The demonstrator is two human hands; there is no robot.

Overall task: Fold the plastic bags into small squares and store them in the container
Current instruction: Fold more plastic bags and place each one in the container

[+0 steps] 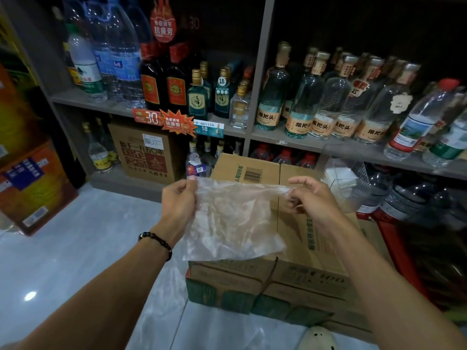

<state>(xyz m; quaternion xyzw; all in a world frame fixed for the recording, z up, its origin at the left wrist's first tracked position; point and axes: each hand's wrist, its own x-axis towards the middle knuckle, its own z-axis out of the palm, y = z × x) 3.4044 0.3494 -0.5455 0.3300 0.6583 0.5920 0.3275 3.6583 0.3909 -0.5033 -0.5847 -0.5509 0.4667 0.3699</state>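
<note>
A clear, crinkled plastic bag [233,219] hangs spread out in the air above a cardboard box [310,248]. My left hand [178,200] pinches its top left corner between thumb and fingers. My right hand [312,198] pinches the top right corner. The bag's lower edge dangles just over the box's near rim. A clear plastic container [347,180] stands at the far right corner of the box. More clear plastic [161,306] lies on the floor to the left of the box.
Grey shelves [328,145] full of glass and plastic bottles fill the background. A brown carton [144,152] sits on the lowest shelf, orange cartons [32,188] stand at the left. Pale tiled floor [83,236] lies to the left. A pale shoe [318,338] shows at the bottom.
</note>
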